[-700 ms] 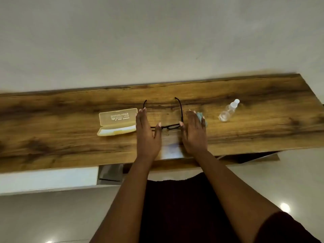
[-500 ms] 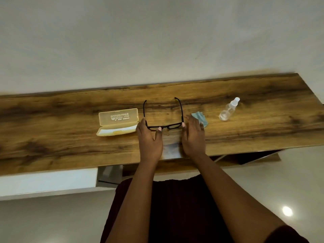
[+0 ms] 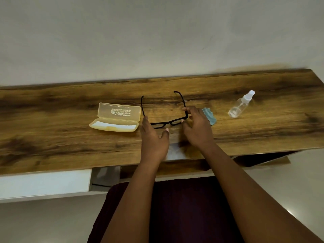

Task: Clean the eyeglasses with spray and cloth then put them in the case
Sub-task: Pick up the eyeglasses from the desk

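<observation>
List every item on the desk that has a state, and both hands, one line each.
Glasses: arms unfolded, front toward the person, held at both front corners.
Case: open, lid back, no glasses inside.
Spray bottle: lying tilted on the desk, untouched.
Cloth: crumpled on the desk, partly behind the right hand.
Left hand: grip on the glasses' left corner.
Right hand: pinching the right hinge.

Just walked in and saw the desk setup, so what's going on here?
A person holds black eyeglasses over a wooden desk, left hand and right hand at the frame's two ends. An open yellow case, a blue cloth and a spray bottle lie untouched.
</observation>
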